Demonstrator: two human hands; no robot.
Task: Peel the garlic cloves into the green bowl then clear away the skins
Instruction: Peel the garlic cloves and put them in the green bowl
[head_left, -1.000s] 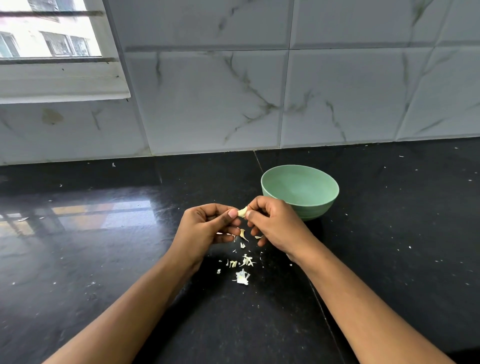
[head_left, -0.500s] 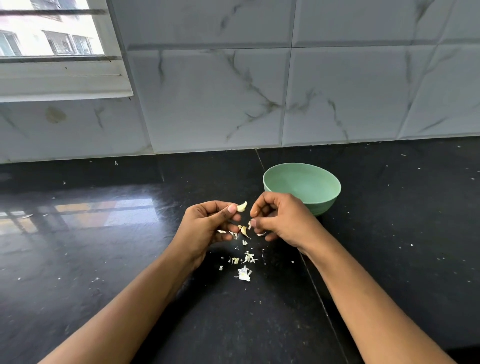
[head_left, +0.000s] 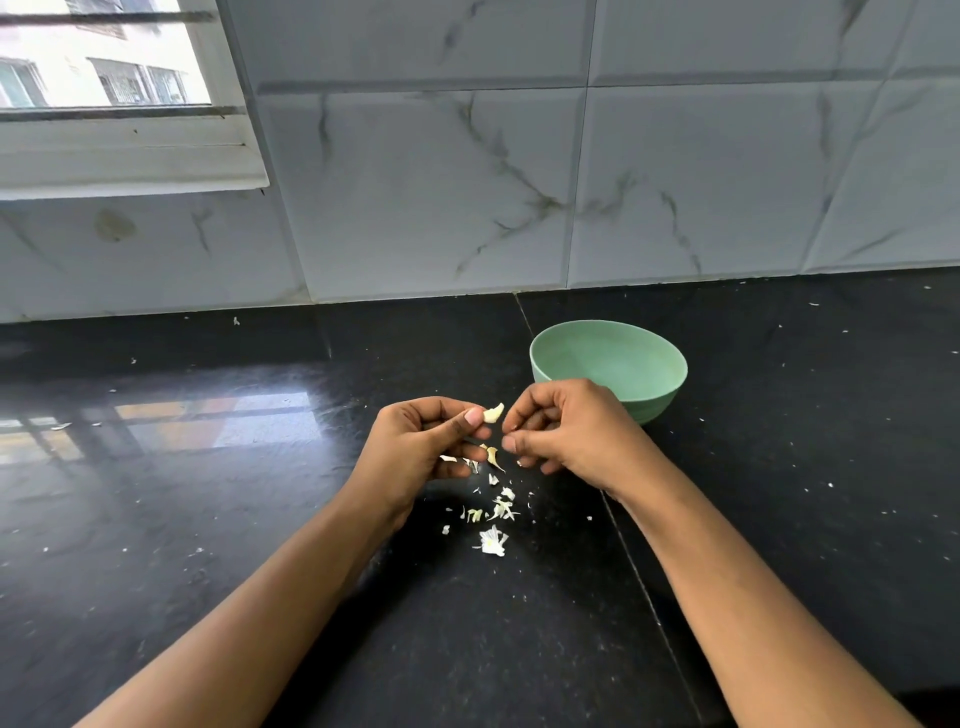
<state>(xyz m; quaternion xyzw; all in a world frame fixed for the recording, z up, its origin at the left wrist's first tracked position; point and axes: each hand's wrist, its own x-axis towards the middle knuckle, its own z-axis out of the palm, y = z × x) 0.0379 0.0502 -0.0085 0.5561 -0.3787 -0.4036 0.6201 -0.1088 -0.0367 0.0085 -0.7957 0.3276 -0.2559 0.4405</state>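
A black polished counter (head_left: 208, 545) is backed by a wall of marble-look tiles (head_left: 415, 208), with a window (head_left: 104, 78) set at the upper left. The green bowl (head_left: 661, 396) is stood near the wall, just behind the right hand (head_left: 571, 439). Skins (head_left: 493, 519) are scattered on the counter below the hands. The garlic clove (head_left: 493, 413) is pinched between thumb and forefinger of the left hand (head_left: 421, 449). The right hand's fingers are curled together beside the clove; whether a scrap is held cannot be told. A second ago the clove was touched by both hands; now a small gap is seen.
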